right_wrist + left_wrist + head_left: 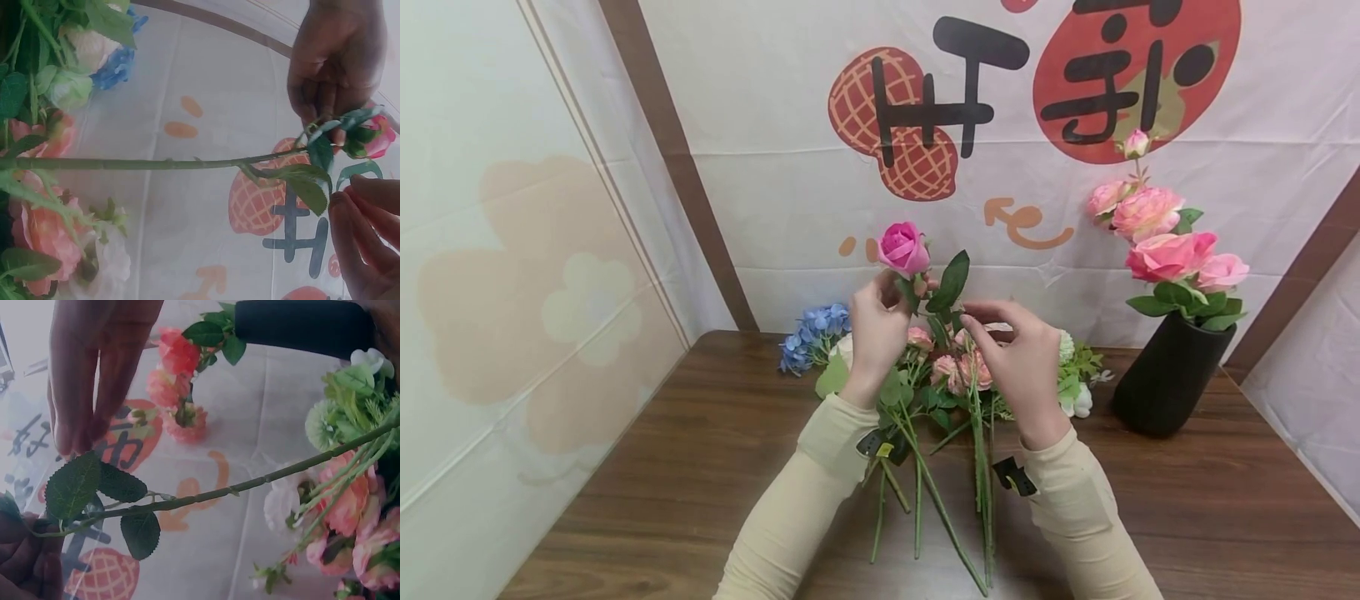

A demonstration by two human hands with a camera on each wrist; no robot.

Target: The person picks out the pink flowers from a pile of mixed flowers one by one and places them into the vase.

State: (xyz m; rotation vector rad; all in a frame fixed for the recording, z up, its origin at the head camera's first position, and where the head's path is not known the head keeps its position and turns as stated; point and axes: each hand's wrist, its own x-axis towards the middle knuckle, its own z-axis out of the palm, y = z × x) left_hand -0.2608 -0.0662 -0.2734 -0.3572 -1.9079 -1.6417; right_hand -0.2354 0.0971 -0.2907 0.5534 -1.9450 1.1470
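A pink rose [903, 249] stands upright above the table in the head view. My left hand [880, 333] pinches its stem just under the bloom, as the right wrist view also shows from the side. The long green stem [187, 164] runs down past a pile of flowers. On the right, my right hand [1018, 358] pinches the edge of a green leaf [74, 486] that grows from this stem. The leaf points up between both hands in the head view. In the left wrist view the bloom is out of frame.
Pink flowers [973, 369], blue hydrangea [817, 332] and white-green blooms [1078, 400] lie on the brown table [677, 467], with stems toward the front edge. A black vase [1172, 379] with pink flowers [1168, 254] stands at right. A printed cloth [760, 208] hangs behind.
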